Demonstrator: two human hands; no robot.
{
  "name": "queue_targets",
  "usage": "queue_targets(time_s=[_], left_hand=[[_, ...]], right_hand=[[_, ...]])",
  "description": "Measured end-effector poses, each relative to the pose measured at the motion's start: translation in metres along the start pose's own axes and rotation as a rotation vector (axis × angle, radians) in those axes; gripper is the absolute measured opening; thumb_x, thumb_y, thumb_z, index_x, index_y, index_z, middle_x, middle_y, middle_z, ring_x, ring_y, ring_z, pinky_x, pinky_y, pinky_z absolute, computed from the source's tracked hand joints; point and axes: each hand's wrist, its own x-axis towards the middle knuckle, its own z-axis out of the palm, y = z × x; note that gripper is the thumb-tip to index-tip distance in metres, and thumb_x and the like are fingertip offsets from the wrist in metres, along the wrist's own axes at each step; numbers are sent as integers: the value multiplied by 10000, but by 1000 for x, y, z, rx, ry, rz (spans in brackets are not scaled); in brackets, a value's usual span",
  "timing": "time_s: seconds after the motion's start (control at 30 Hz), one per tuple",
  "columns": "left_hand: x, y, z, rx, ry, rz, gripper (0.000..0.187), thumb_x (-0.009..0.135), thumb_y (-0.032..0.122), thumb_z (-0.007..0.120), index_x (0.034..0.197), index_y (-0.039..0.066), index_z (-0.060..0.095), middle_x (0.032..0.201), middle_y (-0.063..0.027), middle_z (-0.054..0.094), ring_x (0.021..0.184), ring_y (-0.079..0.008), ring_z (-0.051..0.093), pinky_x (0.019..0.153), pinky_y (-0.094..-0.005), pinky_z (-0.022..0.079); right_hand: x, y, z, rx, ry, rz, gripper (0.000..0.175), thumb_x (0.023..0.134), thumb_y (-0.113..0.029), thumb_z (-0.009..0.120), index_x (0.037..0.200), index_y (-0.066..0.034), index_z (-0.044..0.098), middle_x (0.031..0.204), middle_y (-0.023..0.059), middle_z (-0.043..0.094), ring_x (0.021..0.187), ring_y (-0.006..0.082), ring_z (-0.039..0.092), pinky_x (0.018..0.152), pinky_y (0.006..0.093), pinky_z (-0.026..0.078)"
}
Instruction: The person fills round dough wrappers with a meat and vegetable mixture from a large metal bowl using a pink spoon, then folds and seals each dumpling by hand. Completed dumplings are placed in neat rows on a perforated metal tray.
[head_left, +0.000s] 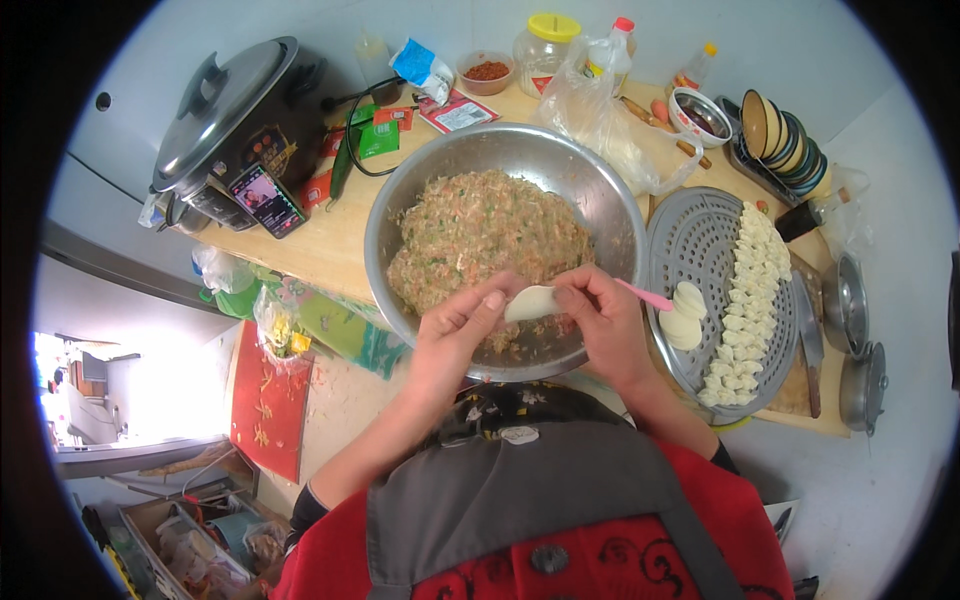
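Note:
Between my left hand and my right hand is a folded dumpling wrapper, pinched at both ends over the near part of a large steel bowl. A mound of minced filling flecked with green and orange fills much of that bowl. A pink handle sticks out to the right, just beyond my right hand; its other end is hidden. On a grey perforated steamer tray at the right lie flat round wrappers and rows of pleated dumplings.
A large dark cooker stands at the left with a phone leaning against it. Behind the bowl are a plastic bag and a yellow-lidded jar. A cleaver lies beside the tray. Stacked bowls stand at back right.

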Motion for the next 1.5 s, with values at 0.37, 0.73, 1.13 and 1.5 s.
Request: queue_targets(time_s=[0.37, 0.73, 1.13, 1.5], left_hand=[[2, -9, -11, 150, -7, 81, 217, 906, 62, 669, 1094, -45, 675, 876, -94, 716, 770, -106, 660, 714, -229, 543], [-1, -1, 5, 589, 98, 571, 231, 857, 24, 693, 1083, -20, 686, 926, -93, 653, 801, -124, 634, 678, -241, 505], [-4, 9, 10, 614, 63, 663, 176, 821, 16, 725, 995, 33, 738, 895, -60, 647, 824, -159, 582, 715, -282, 478], [-17, 17, 11, 813, -39, 911, 252, 766, -48, 736, 1010, 18, 726, 899, -83, 635, 782, -184, 597, 646, -274, 485]], right_hand=[[4, 4, -5, 159, -38, -61, 98, 927, -79, 641, 980, 4, 637, 843, 24, 615, 651, 62, 561, 597, 204, 460], [-1, -9, -8, 135, -76, -149, 164, 881, 33, 648, 1040, 7, 616, 947, 42, 601, 818, 96, 605, 738, 233, 491], [-9, -38, -5, -310, -60, -362, 291, 837, 57, 671, 1111, -10, 598, 975, 51, 584, 820, 112, 587, 735, 247, 494], [-17, -59, -6, -409, -117, -501, 376, 750, 4, 766, 1111, -34, 671, 980, 78, 595, 783, 159, 606, 681, 268, 497]])
